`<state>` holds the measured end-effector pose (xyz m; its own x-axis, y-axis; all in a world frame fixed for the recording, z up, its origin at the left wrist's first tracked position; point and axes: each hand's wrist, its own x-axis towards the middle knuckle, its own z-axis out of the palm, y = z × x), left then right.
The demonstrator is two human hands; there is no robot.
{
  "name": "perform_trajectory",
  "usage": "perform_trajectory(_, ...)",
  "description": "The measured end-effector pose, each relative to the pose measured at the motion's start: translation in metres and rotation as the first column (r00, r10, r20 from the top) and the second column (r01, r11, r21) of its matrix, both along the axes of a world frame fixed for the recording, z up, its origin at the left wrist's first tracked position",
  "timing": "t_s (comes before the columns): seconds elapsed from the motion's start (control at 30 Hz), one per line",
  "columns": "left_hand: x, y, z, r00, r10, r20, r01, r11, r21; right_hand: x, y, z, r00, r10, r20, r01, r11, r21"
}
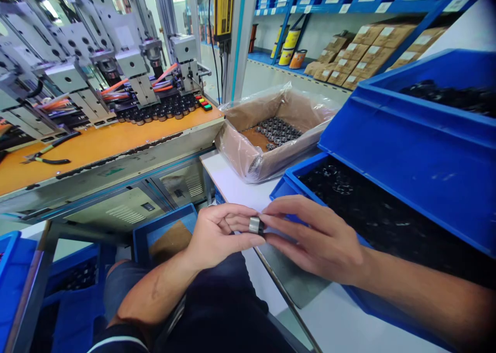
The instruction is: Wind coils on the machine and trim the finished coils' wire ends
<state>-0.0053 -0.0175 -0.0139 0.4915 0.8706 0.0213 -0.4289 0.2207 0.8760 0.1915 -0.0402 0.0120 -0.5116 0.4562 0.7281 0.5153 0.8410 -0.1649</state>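
Between my two hands, over the edge of the white table, is a small ring-shaped metal part (254,225) with a black side facing right. My left hand (222,234) grips it between thumb and fingers from the left. From the right, my right hand (318,239) has its fingertips pressed together at the black side of the same part. A blue bin (284,183) filled with small black pieces lies just beyond my right hand.
A plastic-lined cardboard box (267,164) with dark parts stands behind my hands. Left is an orange machine bench (96,146) with pliers (50,154) and rows of parts. Another blue bin (411,136) rises at right; a blue tray (141,244) sits below.
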Motion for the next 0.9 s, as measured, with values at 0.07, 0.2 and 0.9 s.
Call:
perform_trajectory(0.07, 0.000, 0.000, 0.000, 1.000, -0.005, -0.003, 0.005, 1.000, -0.004, 0.000, 0.001, 0.000, 1.000, -0.002, 0.009, 0.002, 1.000, 0.007)
perform_trajectory(0.2, 0.000, 0.001, 0.002, 1.000, -0.015, 0.006, 0.016, 0.998, -0.065, 0.001, 0.003, 0.000, 1.000, -0.001, 0.024, 0.000, 0.999, 0.039)
perform_trajectory(0.9, 0.041, -0.002, -0.015, 0.974, 0.145, 0.172, -0.106, 0.970, -0.218, 0.006, 0.010, -0.003, 0.960, -0.179, 0.214, 0.087, 0.922, 0.378)
